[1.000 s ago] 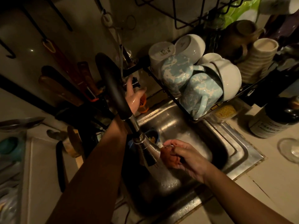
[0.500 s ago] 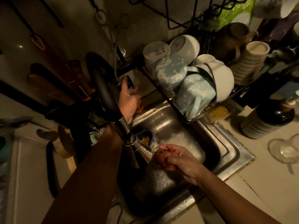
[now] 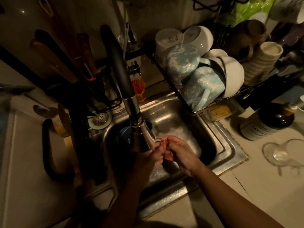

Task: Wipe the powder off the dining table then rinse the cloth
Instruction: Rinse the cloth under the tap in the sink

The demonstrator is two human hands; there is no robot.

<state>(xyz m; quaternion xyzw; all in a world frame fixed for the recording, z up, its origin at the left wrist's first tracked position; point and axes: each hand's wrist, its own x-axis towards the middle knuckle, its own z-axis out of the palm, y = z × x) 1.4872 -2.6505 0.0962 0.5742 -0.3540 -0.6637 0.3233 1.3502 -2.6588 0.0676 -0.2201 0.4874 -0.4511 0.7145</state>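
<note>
while the cloth (image 3: 165, 151) sat bunched under the faucet head (image 3: 144, 137), both hands worked it at the sink (image 3: 227, 150) centre. left hand (image 3: 152, 157), at 9 o'clock of the cloth, was curled narrow on it. right hand (image 3: 180, 153), at 3 o'clock, was pinched closed on its upper edge. my read on doing this well: hold the cloth directly in the stream, open the folds, rub and squeeze low in the basin. dish rack (image 3: 197, 111) at 1 o'clock was close, so splash was a risk. too dark to confirm water flow.

Dim, warm light; deep shadows at left, wide-angle bending at edges.
</note>
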